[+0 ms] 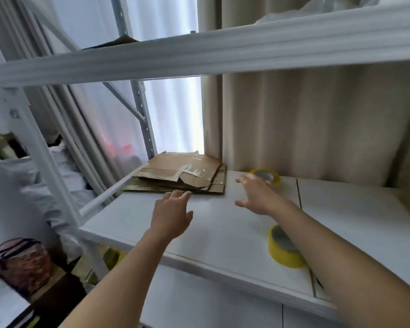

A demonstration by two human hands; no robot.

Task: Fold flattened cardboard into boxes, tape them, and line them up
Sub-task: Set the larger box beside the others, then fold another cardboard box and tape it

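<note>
Both hands [173, 211] [256, 195] spread, holding nothing, near flattened cardboard [182, 174]; no legible writing.

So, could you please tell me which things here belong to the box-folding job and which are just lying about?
For the job:
- flattened cardboard stack
- near tape roll
- far tape roll
- left hand and right hand, both open, reaching

Lying about:
- patterned jar
- curtain
- white shelf

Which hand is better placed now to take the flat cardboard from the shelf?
Probably the left hand: its open fingertips are right at the near edge of the flattened cardboard stack. The right hand, also open, is off to the stack's right, nearer the far tape roll.
</note>
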